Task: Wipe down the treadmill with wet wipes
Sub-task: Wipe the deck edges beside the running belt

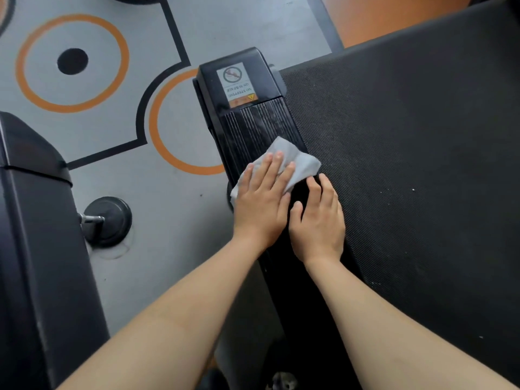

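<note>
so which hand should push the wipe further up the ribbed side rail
Left. The left hand lies flat on the wet wipe; the right hand rests bare on the side rail.

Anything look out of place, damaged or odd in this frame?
Nothing damaged or askew. The left hand presses the wipe flat on the side rail, whose ribs ahead show pale dusty streaks; small white specks dot the belt.

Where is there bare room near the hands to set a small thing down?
The black textured running belt is bare right of the right hand. The black ribbed side rail is free between the white wet wipe and the white warning sticker. It is crowded where the left hand presses the wipe.
</note>
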